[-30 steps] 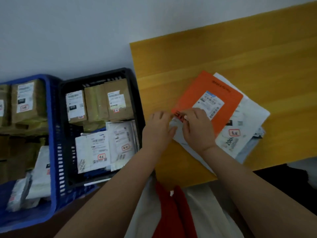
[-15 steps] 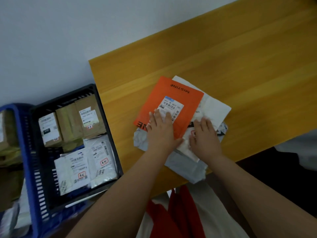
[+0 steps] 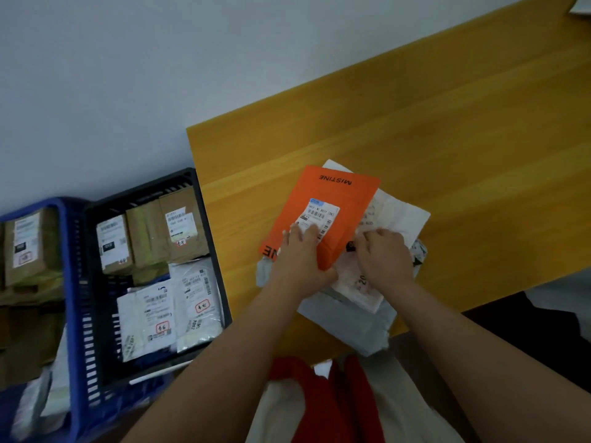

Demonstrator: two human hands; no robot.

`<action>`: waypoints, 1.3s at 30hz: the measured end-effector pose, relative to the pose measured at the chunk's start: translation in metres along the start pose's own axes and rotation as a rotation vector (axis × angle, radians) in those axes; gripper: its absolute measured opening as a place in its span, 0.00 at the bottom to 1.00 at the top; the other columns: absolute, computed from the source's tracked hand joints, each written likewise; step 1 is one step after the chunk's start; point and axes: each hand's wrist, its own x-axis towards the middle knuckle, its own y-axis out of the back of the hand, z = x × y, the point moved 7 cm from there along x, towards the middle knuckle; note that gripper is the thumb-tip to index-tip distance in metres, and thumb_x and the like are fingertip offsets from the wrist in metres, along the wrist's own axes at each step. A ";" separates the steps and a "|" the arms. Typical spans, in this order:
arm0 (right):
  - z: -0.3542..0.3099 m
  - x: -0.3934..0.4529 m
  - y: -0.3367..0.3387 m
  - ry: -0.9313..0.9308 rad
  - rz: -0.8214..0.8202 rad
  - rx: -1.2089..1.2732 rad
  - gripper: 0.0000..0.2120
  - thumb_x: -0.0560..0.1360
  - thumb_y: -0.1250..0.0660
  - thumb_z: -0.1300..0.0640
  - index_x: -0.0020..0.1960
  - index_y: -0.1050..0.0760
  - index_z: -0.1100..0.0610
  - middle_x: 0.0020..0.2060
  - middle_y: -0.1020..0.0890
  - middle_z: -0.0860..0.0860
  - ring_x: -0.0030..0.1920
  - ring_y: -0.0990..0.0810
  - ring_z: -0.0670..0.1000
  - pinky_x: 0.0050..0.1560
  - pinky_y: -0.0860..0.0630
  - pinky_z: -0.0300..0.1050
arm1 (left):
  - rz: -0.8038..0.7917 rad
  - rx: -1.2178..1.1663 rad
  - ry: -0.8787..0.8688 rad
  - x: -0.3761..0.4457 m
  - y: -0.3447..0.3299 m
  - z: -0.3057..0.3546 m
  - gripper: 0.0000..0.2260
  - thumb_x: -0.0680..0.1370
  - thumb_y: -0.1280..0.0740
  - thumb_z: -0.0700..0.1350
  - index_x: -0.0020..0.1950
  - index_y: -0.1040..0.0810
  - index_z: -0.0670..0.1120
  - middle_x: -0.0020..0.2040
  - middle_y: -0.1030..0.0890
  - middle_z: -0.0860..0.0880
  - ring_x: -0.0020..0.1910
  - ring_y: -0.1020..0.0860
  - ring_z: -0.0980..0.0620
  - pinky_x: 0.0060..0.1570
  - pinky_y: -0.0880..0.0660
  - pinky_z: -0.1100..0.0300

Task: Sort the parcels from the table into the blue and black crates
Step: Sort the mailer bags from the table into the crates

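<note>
An orange parcel with a white label lies on top of a small pile on the wooden table. My left hand grips its near edge, with fingers on the label and the thumb at the near corner. Beside it, my right hand rests with curled fingers on a crumpled white parcel and pinches it. A grey parcel lies under both, reaching to the table's front edge. Left of the table stand the black crate and the blue crate, both holding parcels.
The black crate holds brown boxes at the back and white bags at the front. The blue crate holds brown boxes and pale bags. A pale wall runs behind. A white item shows at the table's far right corner. My red and cream clothing is below the table edge.
My left hand has shifted from lying flat on the orange parcel to gripping its near edge. My right hand's fingers have curled on the white parcel. The view has swung slightly.
</note>
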 end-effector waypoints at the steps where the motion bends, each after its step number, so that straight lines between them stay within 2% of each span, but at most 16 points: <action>1: -0.006 -0.003 0.008 0.009 0.089 0.043 0.21 0.82 0.48 0.48 0.49 0.22 0.61 0.50 0.21 0.59 0.55 0.27 0.61 0.52 0.30 0.53 | 0.010 -0.011 -0.008 -0.005 0.000 -0.001 0.40 0.71 0.30 0.54 0.77 0.46 0.48 0.78 0.48 0.40 0.78 0.53 0.39 0.73 0.43 0.41; 2: -0.013 -0.005 0.012 0.025 0.138 0.088 0.21 0.82 0.47 0.45 0.47 0.24 0.60 0.47 0.21 0.57 0.52 0.26 0.61 0.51 0.30 0.53 | 0.018 -0.012 -0.018 -0.009 0.000 -0.002 0.41 0.71 0.30 0.55 0.77 0.46 0.48 0.78 0.47 0.40 0.78 0.53 0.40 0.74 0.43 0.42; 4: -0.024 -0.006 0.007 0.015 0.107 0.327 0.19 0.81 0.44 0.43 0.49 0.27 0.58 0.45 0.21 0.54 0.48 0.24 0.57 0.49 0.28 0.52 | 0.022 -0.018 -0.030 -0.018 -0.002 -0.005 0.42 0.71 0.30 0.58 0.78 0.46 0.48 0.78 0.47 0.41 0.78 0.51 0.41 0.74 0.43 0.42; 6: -0.033 -0.006 -0.005 -0.070 0.022 0.594 0.13 0.81 0.39 0.48 0.55 0.31 0.58 0.46 0.23 0.50 0.47 0.23 0.53 0.46 0.28 0.47 | 0.034 -0.065 -0.048 -0.025 0.000 -0.008 0.42 0.71 0.29 0.60 0.78 0.44 0.47 0.77 0.44 0.42 0.77 0.47 0.42 0.73 0.41 0.45; 7: -0.035 -0.005 -0.007 -0.088 0.031 0.628 0.10 0.81 0.39 0.52 0.56 0.33 0.58 0.46 0.24 0.49 0.46 0.24 0.53 0.44 0.30 0.45 | 0.065 -0.114 -0.060 -0.028 0.005 -0.011 0.41 0.72 0.28 0.60 0.77 0.42 0.45 0.76 0.40 0.43 0.76 0.42 0.44 0.72 0.39 0.47; 9: -0.040 -0.005 -0.003 -0.065 0.102 0.637 0.06 0.81 0.40 0.55 0.53 0.34 0.57 0.43 0.26 0.48 0.45 0.25 0.52 0.40 0.33 0.44 | 0.218 -0.211 -0.068 -0.034 0.027 -0.024 0.35 0.74 0.30 0.60 0.74 0.36 0.44 0.71 0.33 0.45 0.69 0.34 0.48 0.67 0.33 0.51; 11: -0.048 -0.005 0.005 -0.009 0.150 0.669 0.04 0.82 0.41 0.55 0.52 0.32 0.56 0.43 0.25 0.48 0.45 0.24 0.51 0.41 0.31 0.44 | 0.367 -0.260 -0.016 -0.041 0.053 -0.044 0.30 0.77 0.35 0.61 0.72 0.33 0.45 0.66 0.29 0.47 0.64 0.30 0.50 0.61 0.28 0.54; 15: -0.073 -0.007 0.015 0.059 0.153 0.754 0.07 0.81 0.40 0.54 0.54 0.27 0.58 0.48 0.20 0.51 0.49 0.21 0.53 0.52 0.23 0.54 | 0.424 -0.497 0.097 -0.048 0.082 -0.081 0.29 0.77 0.37 0.62 0.72 0.33 0.45 0.60 0.23 0.49 0.54 0.23 0.53 0.51 0.21 0.53; 17: -0.085 -0.008 0.017 0.057 0.151 0.803 0.09 0.81 0.39 0.53 0.55 0.26 0.58 0.50 0.19 0.53 0.50 0.19 0.54 0.54 0.22 0.57 | 0.489 -0.582 0.141 -0.055 0.093 -0.095 0.27 0.77 0.37 0.61 0.69 0.30 0.45 0.54 0.20 0.50 0.47 0.19 0.54 0.44 0.19 0.52; 20: -0.103 -0.011 0.019 0.089 0.179 0.802 0.09 0.81 0.39 0.52 0.53 0.25 0.57 0.47 0.18 0.51 0.48 0.19 0.52 0.51 0.21 0.54 | 0.652 -0.590 0.127 -0.069 0.109 -0.108 0.23 0.78 0.36 0.59 0.66 0.28 0.47 0.48 0.20 0.51 0.42 0.19 0.57 0.36 0.21 0.60; 25: -0.128 -0.018 0.011 0.135 0.231 0.759 0.09 0.81 0.39 0.50 0.51 0.26 0.55 0.41 0.22 0.43 0.41 0.22 0.43 0.44 0.24 0.45 | 0.783 -0.611 0.091 -0.091 0.128 -0.123 0.18 0.77 0.34 0.59 0.63 0.28 0.52 0.44 0.23 0.61 0.40 0.19 0.61 0.35 0.22 0.64; 28: -0.141 -0.023 -0.001 0.149 0.230 0.738 0.08 0.81 0.39 0.49 0.51 0.27 0.54 0.40 0.23 0.41 0.40 0.23 0.41 0.41 0.27 0.40 | 0.796 -0.614 0.111 -0.101 0.131 -0.138 0.17 0.77 0.34 0.59 0.62 0.29 0.55 0.44 0.24 0.62 0.41 0.20 0.61 0.36 0.21 0.63; 31: -0.153 -0.030 -0.023 0.134 0.182 0.683 0.12 0.80 0.39 0.48 0.59 0.29 0.55 0.42 0.25 0.39 0.44 0.23 0.43 0.44 0.29 0.40 | 0.759 -0.584 0.192 -0.108 0.122 -0.162 0.20 0.78 0.35 0.57 0.66 0.29 0.50 0.46 0.25 0.62 0.43 0.21 0.61 0.39 0.22 0.62; 35: -0.168 -0.046 -0.074 0.167 -0.010 0.411 0.22 0.79 0.37 0.46 0.67 0.33 0.57 0.56 0.25 0.52 0.55 0.24 0.53 0.56 0.26 0.53 | 0.615 -0.473 0.299 -0.121 0.085 -0.204 0.22 0.79 0.35 0.55 0.70 0.30 0.46 0.62 0.25 0.48 0.59 0.25 0.51 0.54 0.27 0.59; 37: -0.177 -0.057 -0.101 0.168 -0.086 0.236 0.27 0.78 0.36 0.45 0.70 0.37 0.58 0.62 0.30 0.57 0.60 0.25 0.59 0.58 0.27 0.55 | 0.514 -0.443 0.387 -0.130 0.063 -0.227 0.26 0.79 0.35 0.55 0.74 0.35 0.47 0.66 0.29 0.45 0.62 0.27 0.49 0.58 0.29 0.56; 39: -0.190 -0.068 -0.127 0.197 -0.158 0.102 0.34 0.77 0.35 0.44 0.75 0.44 0.58 0.66 0.34 0.59 0.64 0.28 0.60 0.59 0.28 0.55 | 0.424 -0.428 0.450 -0.141 0.045 -0.249 0.29 0.78 0.35 0.56 0.76 0.38 0.48 0.67 0.30 0.44 0.63 0.28 0.47 0.59 0.28 0.52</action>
